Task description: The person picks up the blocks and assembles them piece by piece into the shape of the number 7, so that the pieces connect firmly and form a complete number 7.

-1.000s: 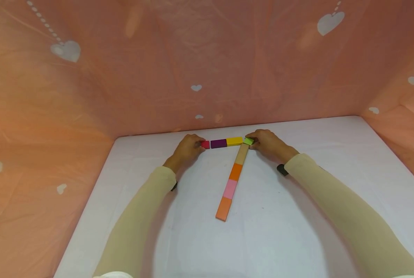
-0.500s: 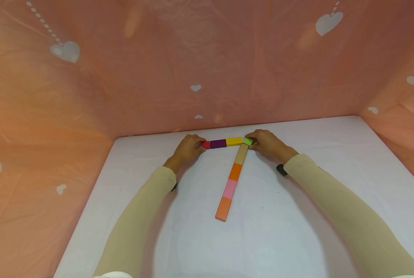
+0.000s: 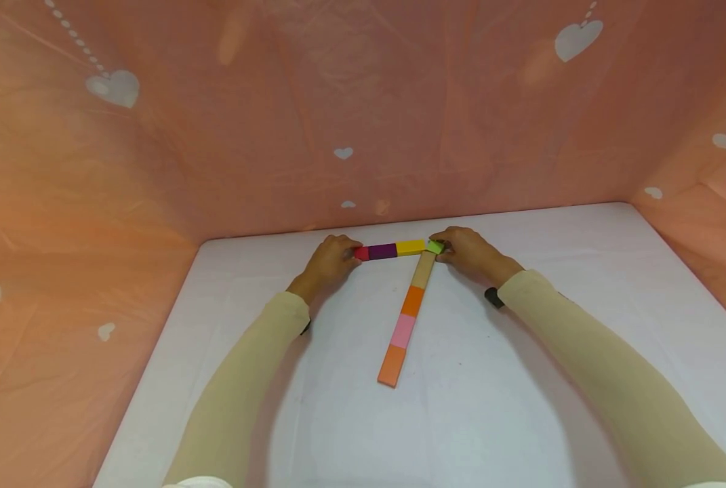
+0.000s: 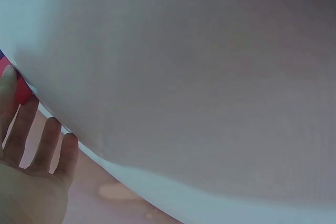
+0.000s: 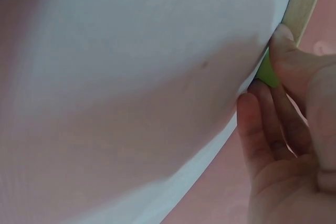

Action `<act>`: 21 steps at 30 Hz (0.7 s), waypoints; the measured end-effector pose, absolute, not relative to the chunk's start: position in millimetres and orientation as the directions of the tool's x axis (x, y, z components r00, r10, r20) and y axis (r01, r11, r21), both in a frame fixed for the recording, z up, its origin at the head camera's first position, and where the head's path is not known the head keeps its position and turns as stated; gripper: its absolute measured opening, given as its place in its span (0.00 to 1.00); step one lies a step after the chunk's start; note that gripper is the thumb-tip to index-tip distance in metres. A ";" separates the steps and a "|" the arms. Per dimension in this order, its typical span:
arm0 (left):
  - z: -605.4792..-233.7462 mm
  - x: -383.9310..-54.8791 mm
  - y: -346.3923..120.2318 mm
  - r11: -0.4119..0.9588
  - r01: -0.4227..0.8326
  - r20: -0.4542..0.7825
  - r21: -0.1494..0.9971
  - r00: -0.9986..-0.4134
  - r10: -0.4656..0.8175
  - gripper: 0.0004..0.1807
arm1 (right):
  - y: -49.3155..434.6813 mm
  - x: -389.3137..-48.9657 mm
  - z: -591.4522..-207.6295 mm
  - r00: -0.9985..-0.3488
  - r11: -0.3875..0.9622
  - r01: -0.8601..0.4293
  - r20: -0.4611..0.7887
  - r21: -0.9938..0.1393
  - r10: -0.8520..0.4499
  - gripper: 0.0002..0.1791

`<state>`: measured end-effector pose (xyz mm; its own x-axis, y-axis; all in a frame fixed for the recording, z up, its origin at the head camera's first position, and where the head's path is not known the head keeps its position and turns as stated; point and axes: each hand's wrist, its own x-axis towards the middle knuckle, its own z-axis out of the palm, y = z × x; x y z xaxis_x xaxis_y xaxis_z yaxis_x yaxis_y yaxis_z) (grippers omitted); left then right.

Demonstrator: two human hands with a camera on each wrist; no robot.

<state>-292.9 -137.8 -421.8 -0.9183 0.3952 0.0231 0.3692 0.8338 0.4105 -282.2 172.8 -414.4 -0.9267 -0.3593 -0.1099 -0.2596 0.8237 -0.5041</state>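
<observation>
With thumb and fingers my left hand [image 3: 332,261] pinches a red block [image 3: 362,253] at the left end of a row. The red block touches a purple block [image 3: 383,251], and a yellow block [image 3: 410,247] follows it. At the row's right end my right hand [image 3: 469,252] pinches a green block [image 3: 436,247], set at a slant. Below the corner between yellow and green, a natural wood block [image 3: 424,270] starts a slanting line. In the left wrist view the red block [image 4: 22,90] sits between thumb and fingers; the green block [image 5: 269,72] is partly hidden in the right wrist view.
The slanting line goes on toward the person with an orange block [image 3: 413,301], a pink block [image 3: 402,331] and a light orange block [image 3: 392,366]. All lie flat on the white table [image 3: 491,407]. A peach curtain with hearts [image 3: 265,135] stands behind the table's far edge.
My left hand has slid the red block slightly right, closing the small gap to the purple block. The right hand and green block stay nearly still.
</observation>
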 end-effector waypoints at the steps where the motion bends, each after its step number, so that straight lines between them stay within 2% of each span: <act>1: -421.5 -292.7 -137.7 0.835 0.367 0.021 0.411 -0.919 0.393 0.21 | 172.8 -282.4 -414.5 -0.926 0.825 -0.259 -0.112 -0.503 -0.359 0.30; 8: -420.5 -291.2 -139.7 0.837 0.354 0.010 0.418 -0.923 0.385 0.25 | 173.0 -285.7 -414.0 -0.925 0.832 -0.269 -0.111 -0.486 -0.364 0.32; 14: -420.8 -286.1 -151.1 0.826 0.328 0.002 0.459 -0.930 0.367 0.27 | 179.0 -283.9 -412.2 -0.923 0.837 -0.268 -0.120 -0.477 -0.365 0.38; 21: -417.8 -274.9 -170.4 0.814 0.352 0.022 0.462 -0.922 0.387 0.26 | 202.2 -279.0 -412.2 -0.898 0.852 -0.361 -0.104 -0.378 -0.427 0.40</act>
